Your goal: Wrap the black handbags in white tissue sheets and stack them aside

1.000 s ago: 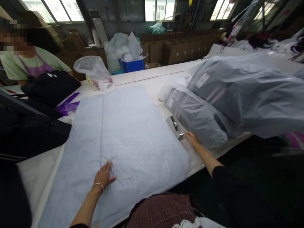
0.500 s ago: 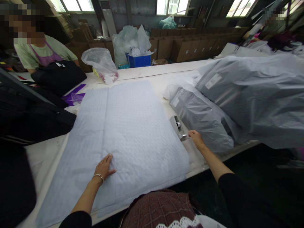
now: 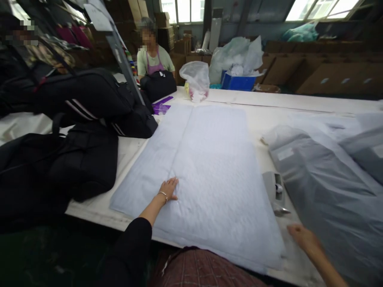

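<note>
A large pale blue bubble-wrap sheet (image 3: 209, 171) lies flat on the white table (image 3: 299, 104). My left hand (image 3: 169, 188), with a thin bracelet at the wrist, rests open and flat on the sheet's near left part. My right hand (image 3: 302, 236) hovers at the sheet's near right corner, blurred, with its fingers loosely curled and nothing visible in them. A grey tape dispenser (image 3: 274, 191) lies just beyond my right hand, apart from it.
Grey goods in clear plastic bags (image 3: 329, 187) fill the table's right side. Black bags (image 3: 74, 131) are stacked at the left. A person in a green top (image 3: 154, 59) stands at the far end behind another black bag (image 3: 158, 84). A tied plastic bag (image 3: 196, 79) sits nearby.
The view has swung left. My right hand has come back from the tape dispenser toward me. My left hand stays flat on the sheet.
</note>
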A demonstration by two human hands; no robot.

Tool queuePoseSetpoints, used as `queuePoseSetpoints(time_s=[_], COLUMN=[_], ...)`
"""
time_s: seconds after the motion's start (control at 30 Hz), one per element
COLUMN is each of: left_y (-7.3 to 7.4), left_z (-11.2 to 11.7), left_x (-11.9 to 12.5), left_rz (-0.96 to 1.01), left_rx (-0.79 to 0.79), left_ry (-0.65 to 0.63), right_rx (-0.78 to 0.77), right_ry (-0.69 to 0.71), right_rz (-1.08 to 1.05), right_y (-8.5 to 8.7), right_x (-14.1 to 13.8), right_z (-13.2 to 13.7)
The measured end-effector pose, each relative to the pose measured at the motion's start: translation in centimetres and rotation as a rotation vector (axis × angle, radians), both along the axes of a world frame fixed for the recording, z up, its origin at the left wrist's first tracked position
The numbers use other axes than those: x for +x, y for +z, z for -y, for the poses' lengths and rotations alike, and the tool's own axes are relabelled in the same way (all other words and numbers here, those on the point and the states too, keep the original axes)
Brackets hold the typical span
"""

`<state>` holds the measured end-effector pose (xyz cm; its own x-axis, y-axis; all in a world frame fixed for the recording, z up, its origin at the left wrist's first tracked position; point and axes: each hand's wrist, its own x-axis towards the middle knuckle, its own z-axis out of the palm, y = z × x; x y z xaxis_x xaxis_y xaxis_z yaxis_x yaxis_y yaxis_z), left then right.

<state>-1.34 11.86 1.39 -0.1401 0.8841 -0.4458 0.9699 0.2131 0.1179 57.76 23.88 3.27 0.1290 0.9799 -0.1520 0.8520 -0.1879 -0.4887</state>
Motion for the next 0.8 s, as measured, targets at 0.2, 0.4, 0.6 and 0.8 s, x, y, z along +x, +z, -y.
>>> queuePoseSetpoints(time_s=[0.2, 0.4, 0.6, 0.8], left_y=[-1.4, -2.9, -3.9, -2.9], left_z=[0.2, 0.0, 0.5, 0.5], left_x=[-0.2, -0.4, -0.5, -0.5], left_rz=[0.040, 0.052, 0.067, 0.132], left_rx=[0.007, -0.009, 0.030, 0.014], left_ry=[0.013, -0.003, -0.021, 0.001], right_rx=[-0.169, -0.237, -0.295, -0.409], right_ry=[0.340, 0.537, 0.572, 0.629], right_rz=[-0.405, -0.579, -0.471, -0.231], right_y=[4.6, 5.9, 4.5, 2.4], right_x=[-21.6, -41.9, -50.9, -55.7], right_z=[-4.2, -10.9, -18.0, -22.2])
